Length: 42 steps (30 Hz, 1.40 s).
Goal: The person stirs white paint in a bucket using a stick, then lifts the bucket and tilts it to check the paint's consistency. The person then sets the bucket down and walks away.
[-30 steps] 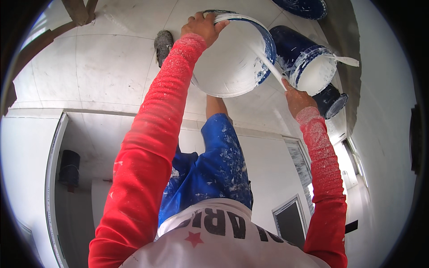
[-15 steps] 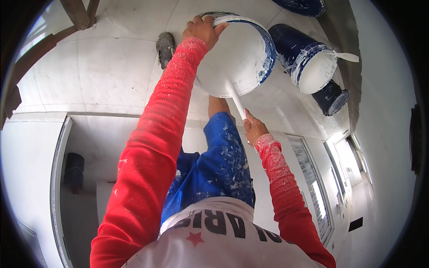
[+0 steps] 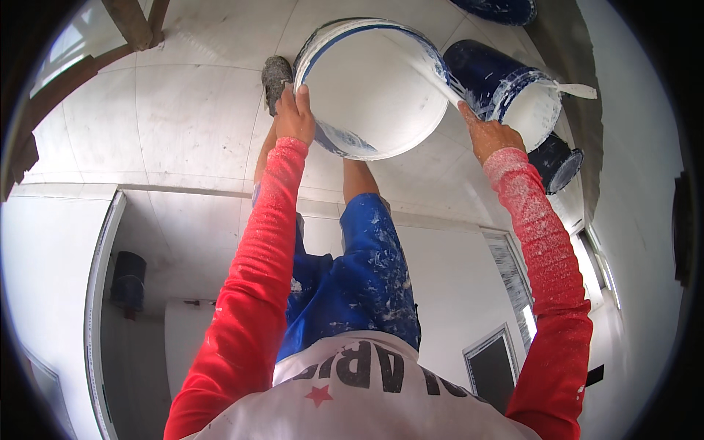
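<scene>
A large round blue bucket (image 3: 300, 66), its rim and inner wall smeared white, tilts toward me. White paste or paint coats its inside. My left hand (image 3: 295, 119) is closed on the left side of the rim. On the right, my right hand (image 3: 493, 138) grips a long white stick (image 3: 443, 86). The stick's far end reaches over the bucket's right rim to the white inside, where its tip blends in. Both red sleeves are dusted white near the wrists.
Just right stands a dark blue bucket (image 3: 477, 64) of white material, with a white-coated spatula (image 3: 576, 90) across its rim. A small black bucket (image 3: 555, 163) sits beside it. Another blue bucket (image 3: 506, 10) is at the top. My shoe (image 3: 276, 79) is left of the large bucket.
My left hand has slid from the far rim down to the left rim. My right hand has moved right and away from me, swinging the stick to the bucket's right side.
</scene>
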Motion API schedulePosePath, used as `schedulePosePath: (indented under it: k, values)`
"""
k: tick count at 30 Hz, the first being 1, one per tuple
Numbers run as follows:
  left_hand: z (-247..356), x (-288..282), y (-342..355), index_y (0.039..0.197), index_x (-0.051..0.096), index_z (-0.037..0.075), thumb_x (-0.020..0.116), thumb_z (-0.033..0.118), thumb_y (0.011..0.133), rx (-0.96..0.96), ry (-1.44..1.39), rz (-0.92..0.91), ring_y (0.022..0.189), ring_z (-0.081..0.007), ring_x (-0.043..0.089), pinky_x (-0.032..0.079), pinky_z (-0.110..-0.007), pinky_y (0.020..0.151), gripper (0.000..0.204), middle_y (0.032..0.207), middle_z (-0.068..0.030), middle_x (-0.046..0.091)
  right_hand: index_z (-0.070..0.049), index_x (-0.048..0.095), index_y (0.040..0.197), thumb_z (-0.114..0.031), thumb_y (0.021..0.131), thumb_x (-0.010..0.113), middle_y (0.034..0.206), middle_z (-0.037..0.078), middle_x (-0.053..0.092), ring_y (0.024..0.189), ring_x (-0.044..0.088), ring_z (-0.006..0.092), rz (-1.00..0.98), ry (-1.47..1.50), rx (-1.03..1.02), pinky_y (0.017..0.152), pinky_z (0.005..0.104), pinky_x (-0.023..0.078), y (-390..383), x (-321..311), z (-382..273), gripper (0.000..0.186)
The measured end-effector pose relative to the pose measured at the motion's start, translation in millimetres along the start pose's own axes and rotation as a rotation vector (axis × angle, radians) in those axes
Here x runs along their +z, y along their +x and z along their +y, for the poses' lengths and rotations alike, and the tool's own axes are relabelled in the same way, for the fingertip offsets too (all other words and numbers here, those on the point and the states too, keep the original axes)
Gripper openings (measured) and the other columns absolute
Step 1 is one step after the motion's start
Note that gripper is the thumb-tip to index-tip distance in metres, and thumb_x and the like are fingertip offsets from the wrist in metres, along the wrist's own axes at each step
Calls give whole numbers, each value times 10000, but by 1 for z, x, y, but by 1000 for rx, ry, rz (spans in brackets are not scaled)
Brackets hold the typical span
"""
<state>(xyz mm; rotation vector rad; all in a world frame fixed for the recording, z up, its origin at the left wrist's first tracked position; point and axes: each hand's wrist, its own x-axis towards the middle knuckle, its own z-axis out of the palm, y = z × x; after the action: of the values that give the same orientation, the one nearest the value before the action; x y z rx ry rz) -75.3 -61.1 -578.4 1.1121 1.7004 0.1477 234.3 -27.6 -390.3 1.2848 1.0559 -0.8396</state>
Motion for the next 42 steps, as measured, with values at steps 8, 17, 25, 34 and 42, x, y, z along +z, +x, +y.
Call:
schedulePosePath:
  k: [8, 17, 25, 34, 42]
  values:
    - [-7, -1, -16, 1335, 474, -20, 374, 548, 1008, -60, -156, -19, 1170, -441, 504, 412, -464, 1001, 663, 1210, -306, 540, -302, 203, 1540, -197, 1028, 344, 1183, 172, 657, 1057, 669, 325, -149, 210, 57, 881, 459, 558, -1, 56, -45, 542]
    - [-7, 14, -25, 1398, 404, 5, 393, 574, 992, -67, -71, -48, 1194, -458, 491, 414, -456, 1016, 699, 1312, -306, 447, -221, 342, 1493, -245, 1010, 391, 1168, 211, 658, 1075, 649, 365, -149, 704, 31, 925, 448, 533, -26, 140, -107, 487]
    - [-7, 19, -34, 1383, 408, -20, 412, 518, 1004, -65, -112, -12, 1188, -453, 479, 397, -464, 1019, 658, 1281, -306, 469, -229, 417, 1457, -277, 1001, 408, 1248, 189, 622, 1113, 609, 389, -247, 991, -98, 986, 468, 480, -45, 99, -93, 459]
    - [-27, 28, -61, 1391, 377, -64, 383, 462, 1028, -110, -246, -2, 1238, -425, 452, 360, -436, 1055, 639, 1331, -315, 440, -342, 238, 1534, -121, 1001, 418, 980, 137, 716, 870, 719, 292, 2, -31, 10, 734, 408, 587, -20, 19, 0, 604]
    - [-29, 26, -59, 1383, 381, -67, 372, 455, 1031, -112, -219, 17, 1248, -429, 446, 361, -447, 1057, 630, 1346, -315, 431, -324, 227, 1536, -174, 990, 445, 1092, 176, 689, 980, 688, 341, -234, 277, 51, 852, 464, 555, -28, 101, -43, 607]
